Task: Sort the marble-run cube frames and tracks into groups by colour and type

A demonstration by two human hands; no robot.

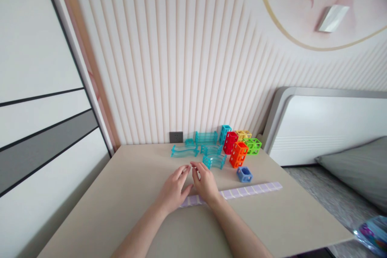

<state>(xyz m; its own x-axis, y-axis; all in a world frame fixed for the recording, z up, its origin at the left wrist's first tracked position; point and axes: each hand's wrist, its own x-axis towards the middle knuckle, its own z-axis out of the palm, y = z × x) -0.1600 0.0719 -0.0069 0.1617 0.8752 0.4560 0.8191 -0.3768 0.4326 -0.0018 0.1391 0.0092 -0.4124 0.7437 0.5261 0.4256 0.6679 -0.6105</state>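
Observation:
My left hand [175, 188] and my right hand [204, 180] are close together above the table, fingertips nearly meeting. Both have their fingers apart, with nothing visible in them. Below and partly behind them lies a long lilac strip with pale bands [250, 190]. Just beyond my right hand is a curved clear teal track piece [215, 161]. A blue cube frame [244, 174] sits to the right, in front of an orange block tower [238, 154]. Next to that stand a red block [230, 142] and a green block [253, 146].
More teal track pieces [185, 151] lie toward the ribbed wall, near a black socket [176, 137]. A teal block [225, 134] and a yellow block [243, 135] stand at the back. Right of the table [127, 193] is a bed with a grey pillow [359, 167].

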